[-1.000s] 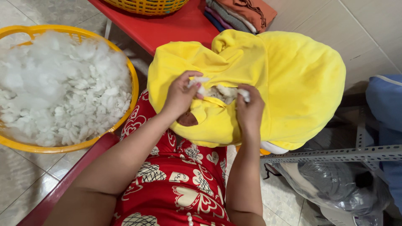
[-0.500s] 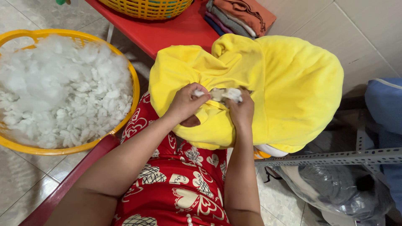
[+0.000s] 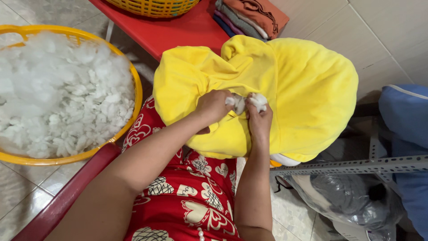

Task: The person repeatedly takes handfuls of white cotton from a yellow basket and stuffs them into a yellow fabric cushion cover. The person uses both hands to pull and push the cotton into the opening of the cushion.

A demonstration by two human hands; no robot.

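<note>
Both hands meet at the middle of the scene, right on the big yellow cushion cover that lies across the person's lap and spills to the right. The left hand is curled closed, its fingers pinching the yellow fabric together with a tuft of white stuffing at what looks like an opening in the cover. The right hand sits just beside it, touching it at the fingertips, fingers also closed and gripping the same white tuft from the right side. The stuffing pokes up between the two hands, just beyond the knuckles, while the cover bulges out beyond and to the right of them, already plump.

Off to the left stands a yellow basket heaped with loose white filling, well apart from the hands. At the far edge, a red surface carries a second yellow basket and a stack of folded cloths. Near the right, a clear plastic bag lies on the floor beneath a grey metal bar, with a blue cushion at the edge.
</note>
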